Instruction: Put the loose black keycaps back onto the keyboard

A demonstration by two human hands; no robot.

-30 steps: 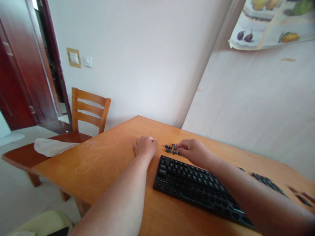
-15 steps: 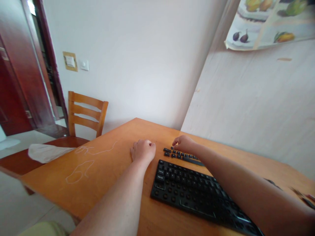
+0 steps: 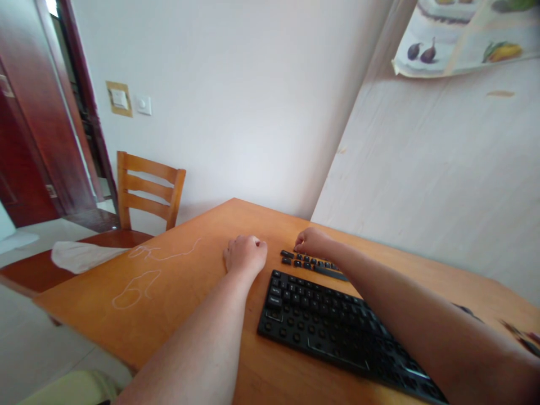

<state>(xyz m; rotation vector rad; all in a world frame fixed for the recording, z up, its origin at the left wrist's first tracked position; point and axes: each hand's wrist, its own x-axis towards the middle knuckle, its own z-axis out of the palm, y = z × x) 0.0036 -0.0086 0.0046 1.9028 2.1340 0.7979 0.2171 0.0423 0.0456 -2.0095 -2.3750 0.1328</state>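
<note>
The right hand (image 3: 314,242) pinches its fingers together at the loose keycaps (image 3: 307,261) beyond the keyboard (image 3: 333,323); the left hand (image 3: 245,254) rests loosely curled on the table (image 3: 202,281).

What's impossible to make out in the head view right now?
- Right hand: head view, its own fingers hide any grip on a key.
- Left hand: head view, its back hides the palm.
- Keyboard: head view, right forearm covers part.
- Loose keys: head view, lettering too small.
- Poster: head view, cut off by top and right edges.
</note>
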